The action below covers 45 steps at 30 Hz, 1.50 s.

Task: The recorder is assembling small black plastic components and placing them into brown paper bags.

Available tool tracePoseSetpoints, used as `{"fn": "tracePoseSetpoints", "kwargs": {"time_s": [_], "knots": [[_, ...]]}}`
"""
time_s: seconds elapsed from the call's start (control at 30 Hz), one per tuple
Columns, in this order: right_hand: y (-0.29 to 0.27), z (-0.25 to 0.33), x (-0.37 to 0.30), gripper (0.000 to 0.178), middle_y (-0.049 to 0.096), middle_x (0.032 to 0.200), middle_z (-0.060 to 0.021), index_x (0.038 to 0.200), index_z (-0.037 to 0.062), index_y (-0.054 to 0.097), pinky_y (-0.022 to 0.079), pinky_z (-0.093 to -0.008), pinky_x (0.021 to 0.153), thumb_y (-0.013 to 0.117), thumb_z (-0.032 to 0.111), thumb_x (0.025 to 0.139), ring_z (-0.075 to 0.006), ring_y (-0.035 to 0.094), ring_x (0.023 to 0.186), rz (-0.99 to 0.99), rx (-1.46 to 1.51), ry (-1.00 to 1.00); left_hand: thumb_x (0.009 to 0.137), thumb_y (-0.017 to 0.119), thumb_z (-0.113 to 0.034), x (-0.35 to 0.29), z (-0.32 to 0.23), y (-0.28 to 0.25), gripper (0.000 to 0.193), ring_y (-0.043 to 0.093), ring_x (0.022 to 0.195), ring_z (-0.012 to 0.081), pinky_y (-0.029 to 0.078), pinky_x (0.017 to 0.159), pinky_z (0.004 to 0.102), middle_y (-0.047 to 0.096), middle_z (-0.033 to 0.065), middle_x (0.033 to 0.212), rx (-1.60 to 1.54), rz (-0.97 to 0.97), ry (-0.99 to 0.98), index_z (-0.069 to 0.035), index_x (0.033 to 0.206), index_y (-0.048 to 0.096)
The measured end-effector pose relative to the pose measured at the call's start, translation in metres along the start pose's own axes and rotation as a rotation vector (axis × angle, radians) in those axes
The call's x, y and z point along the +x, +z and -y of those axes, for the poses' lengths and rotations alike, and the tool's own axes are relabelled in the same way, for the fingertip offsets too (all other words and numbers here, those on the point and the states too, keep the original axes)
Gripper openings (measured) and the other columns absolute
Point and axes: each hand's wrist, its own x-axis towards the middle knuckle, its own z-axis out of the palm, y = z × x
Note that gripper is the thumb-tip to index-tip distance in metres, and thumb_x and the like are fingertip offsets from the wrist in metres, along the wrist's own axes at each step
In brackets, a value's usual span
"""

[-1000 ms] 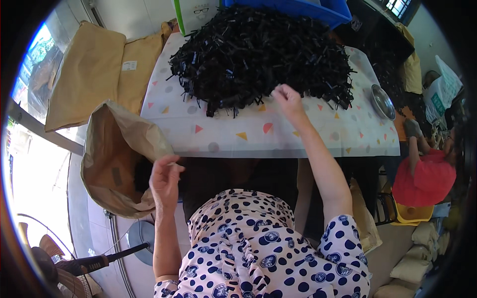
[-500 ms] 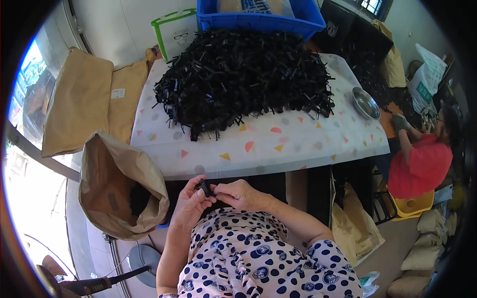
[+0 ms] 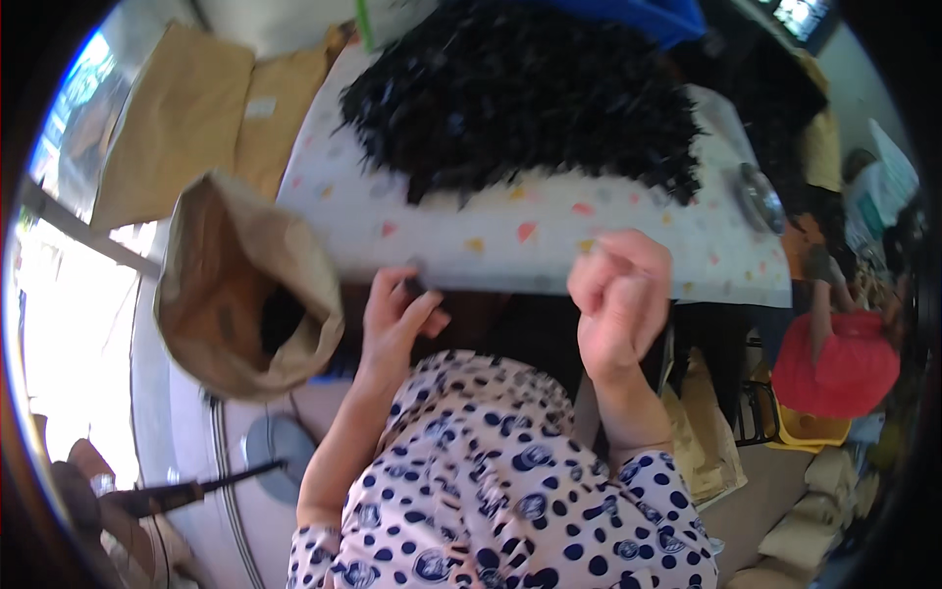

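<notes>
In front of the table's near edge, my left hand (image 3: 395, 319) pinches a small black plastic piece (image 3: 414, 287) between thumb and fingers. My right hand (image 3: 621, 304) is raised apart from it, further right, over the table edge. Its fingers are curled in, a little blurred, and whatever they may hold is hidden. A big heap of thin black plastic parts (image 3: 520, 103) covers the far part of the table (image 3: 442, 250), which has a white cloth with coloured shapes. Left of my left hand stands an open brown paper sack (image 3: 201, 294) with a dark mass (image 3: 282, 319) inside.
Flat brown sacks (image 3: 182, 128) lie at the far left. A blue bin (image 3: 677, 22) stands behind the heap, and a metal bowl (image 3: 760, 198) sits at the table's right end. Another person in a red shirt (image 3: 839, 365) works at the right. More paper sacks (image 3: 708, 432) stand below.
My right hand has left the left hand and moved up and right to the table edge, fingers curled. My left hand still holds the black piece. The whole view has shifted.
</notes>
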Motion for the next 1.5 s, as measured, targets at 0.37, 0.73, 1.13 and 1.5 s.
{"fn": "tracePoseSetpoints", "kwargs": {"time_s": [0.37,0.73,1.13,1.5], "knots": [[0.054,-0.068,-0.059,0.018,0.052,0.068,-0.0035,0.103,-0.0004,0.052,0.041,-0.0229,0.055,0.045,0.016,0.099,-0.0088,0.049,0.060,0.545,-0.074,0.631,0.088,0.055,0.004,0.000,0.016,-0.014,0.032,0.057,0.067,0.0085,0.048,0.059,0.0200,0.055,0.0036,0.089,0.250,0.058,0.125,-0.006,0.113,0.038],[0.058,-0.073,-0.070,0.017,0.058,0.069,-0.0105,0.104,-0.0013,0.051,0.046,-0.0263,0.058,0.046,0.014,0.098,-0.0142,0.055,0.060,0.555,-0.120,0.639,0.082,0.061,0.002,-0.003,0.008,-0.012,0.030,0.056,0.059,0.0205,0.045,0.055,0.0303,0.054,0.0115,0.072,0.615,0.051,0.143,-0.005,0.105,0.042],[0.057,-0.086,-0.079,0.015,0.052,0.069,-0.0013,0.108,0.0023,0.053,0.039,-0.0226,0.053,0.045,0.012,0.098,-0.0088,0.044,0.056,0.428,-0.024,0.634,0.082,0.059,0.003,0.004,0.014,-0.009,0.029,0.050,0.056,0.0149,0.041,0.052,0.0266,0.054,0.0072,0.071,0.836,-0.037,0.471,-0.005,0.107,0.046],[0.049,-0.084,-0.071,0.015,0.059,0.077,-0.0015,0.104,0.0026,0.055,0.032,-0.0153,0.043,0.055,0.015,0.095,-0.0033,0.045,0.054,0.228,0.426,0.819,0.096,0.047,-0.009,-0.002,0.004,-0.018,0.035,0.057,0.061,0.0117,0.044,0.054,0.0202,0.060,0.0058,0.086,-0.426,0.173,-0.219,-0.010,0.131,0.046]]}}
